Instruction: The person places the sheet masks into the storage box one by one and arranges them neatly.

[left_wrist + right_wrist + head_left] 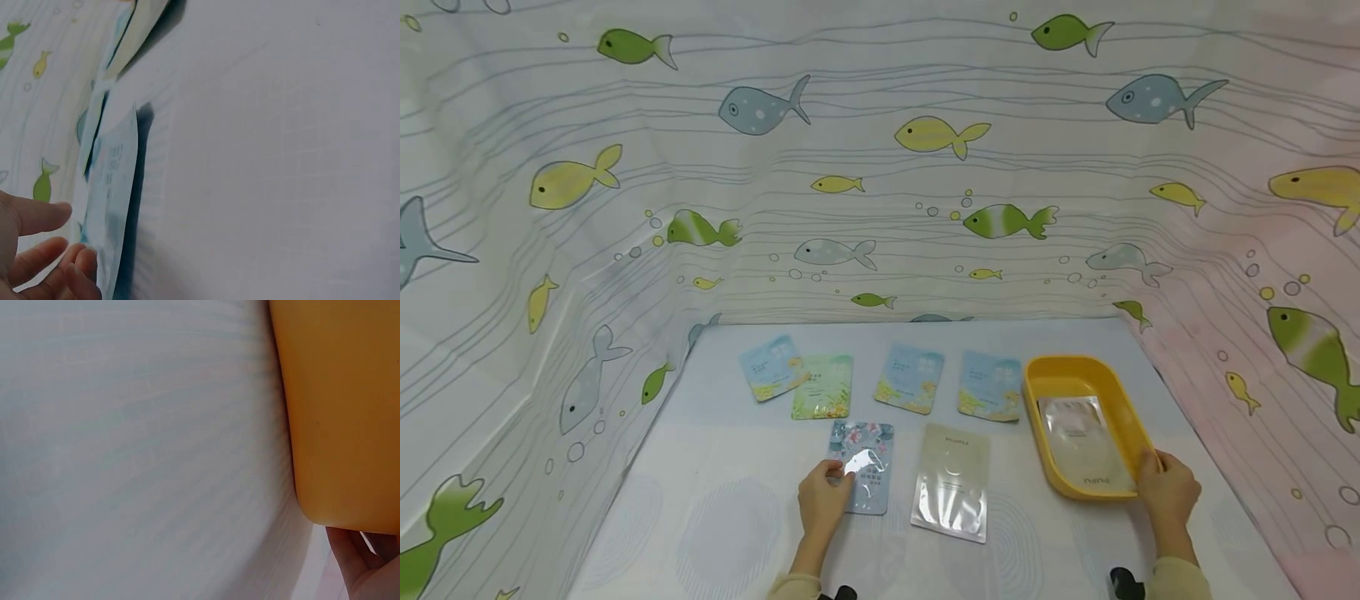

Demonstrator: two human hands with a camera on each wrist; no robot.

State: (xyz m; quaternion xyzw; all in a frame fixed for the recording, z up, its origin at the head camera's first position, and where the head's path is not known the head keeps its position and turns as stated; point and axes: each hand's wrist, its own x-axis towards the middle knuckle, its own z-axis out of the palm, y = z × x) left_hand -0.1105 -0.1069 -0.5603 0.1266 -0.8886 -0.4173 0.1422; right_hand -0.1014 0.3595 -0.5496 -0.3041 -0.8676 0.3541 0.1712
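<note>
The table [715,517], draped in pale cloth and walled by a fish-print curtain [880,167], is carrying everything. At its right edge the yellow tray [1043,442] is sitting with one silvery sachet [1082,442] already lying inside. The right hand [1167,492] is gripping the tray's near right corner, fingers curled over the rim, steadying it. Four pastel sachets [910,379] are lying in a row toward the far edge, and a beige sachet [952,483] is resting flat near the middle. Just left of it, the left hand [822,500] is pinching the near left corner of the floral sachet [865,475], fingers lightly curled. Peeling that corner up cleanly, I judge, means sliding fingertips under the edge before lifting.
</note>
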